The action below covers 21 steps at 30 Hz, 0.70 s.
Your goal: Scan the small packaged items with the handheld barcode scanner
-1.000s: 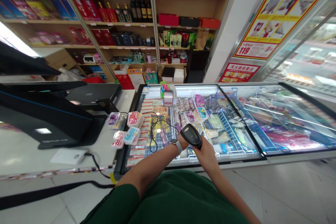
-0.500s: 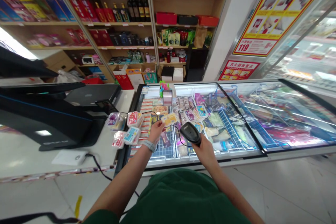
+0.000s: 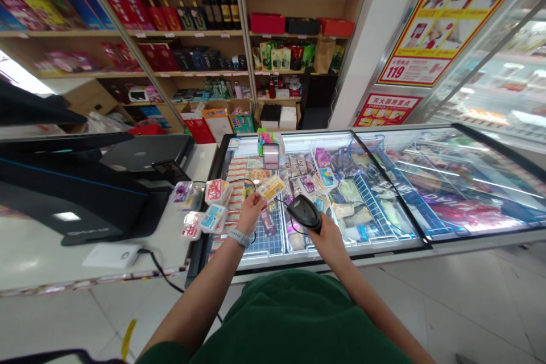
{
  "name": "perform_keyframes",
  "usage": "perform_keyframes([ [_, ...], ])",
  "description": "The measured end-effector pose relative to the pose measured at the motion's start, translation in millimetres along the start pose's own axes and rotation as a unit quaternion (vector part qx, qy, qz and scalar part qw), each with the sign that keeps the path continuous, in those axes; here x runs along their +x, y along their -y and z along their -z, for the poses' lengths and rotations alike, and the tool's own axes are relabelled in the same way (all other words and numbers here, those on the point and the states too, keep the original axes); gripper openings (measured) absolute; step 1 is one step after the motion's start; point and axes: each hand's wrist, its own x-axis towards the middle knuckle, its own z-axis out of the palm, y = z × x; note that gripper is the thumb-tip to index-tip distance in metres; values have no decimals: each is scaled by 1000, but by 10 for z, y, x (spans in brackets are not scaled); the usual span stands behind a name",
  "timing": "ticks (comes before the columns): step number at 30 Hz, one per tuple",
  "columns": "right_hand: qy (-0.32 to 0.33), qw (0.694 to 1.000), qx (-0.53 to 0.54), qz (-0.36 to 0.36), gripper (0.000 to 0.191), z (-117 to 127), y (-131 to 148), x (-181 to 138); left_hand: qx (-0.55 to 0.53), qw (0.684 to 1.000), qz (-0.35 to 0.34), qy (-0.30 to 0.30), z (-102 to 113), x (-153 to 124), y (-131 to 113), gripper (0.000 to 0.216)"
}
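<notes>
My left hand (image 3: 251,213), with a grey watch on the wrist, pinches the near left edge of a clear plastic pack with a yellow label (image 3: 272,187). In my right hand (image 3: 326,234) is a black barcode scanner (image 3: 304,211), its head angled left toward that pack, a short gap between them. Left of my left hand lie similar packs: a red-labelled pack (image 3: 214,190), a blue-labelled pack (image 3: 214,218), another red one (image 3: 191,226) and a purple one (image 3: 182,195). More sit right of the yellow one, including a purple-labelled pack (image 3: 307,183) and a blue-labelled pack (image 3: 326,177).
Beneath my hands is a glass-topped chest freezer (image 3: 392,257) full of packaged goods. A small stand with a screen (image 3: 271,157) stands at its back. To the left, a black checkout terminal (image 3: 77,193) and white box (image 3: 111,255) occupy the counter. The scanner's cable crosses the glass.
The yellow-labelled pack has tipped so that more of its label faces up. The scanner has shifted slightly left and up, nearer the pack. The side packs stay in place.
</notes>
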Motion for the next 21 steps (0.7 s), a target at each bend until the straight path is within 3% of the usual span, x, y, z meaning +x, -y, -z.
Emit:
perform_keyframes([
  [21, 28, 1000, -8, -3, 24, 14, 52, -8, 5, 1000, 1, 6, 21, -31, -22, 35],
])
